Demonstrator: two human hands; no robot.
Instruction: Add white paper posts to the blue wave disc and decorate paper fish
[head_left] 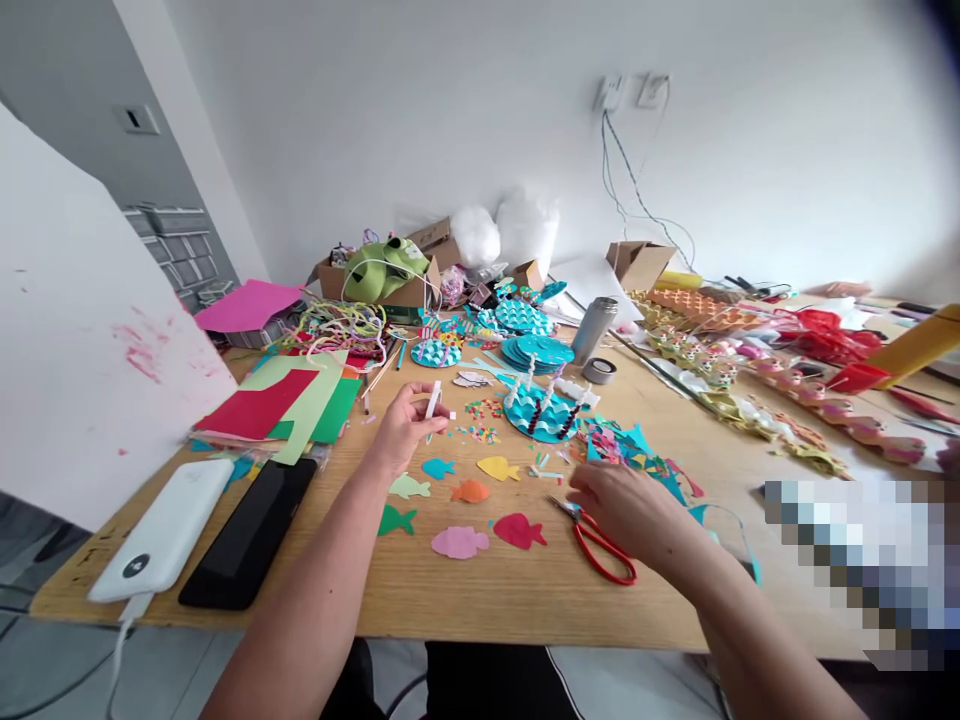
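1. No word, brand or number can be read anywhere
2. White power bank (184, 510): a dark oval (137, 566) with a light mark in it, too small to read
3. Wooden table (465, 600): small dark marks (91, 552) near the left corner, not legible as writing

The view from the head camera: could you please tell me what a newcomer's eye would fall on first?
Probably the seven bright paper fish, lying between the two forearms. Just beyond them stands a turquoise wavy-edged piece with upright twisted posts. The red-handled scissors beside the right hand also catch the eye.
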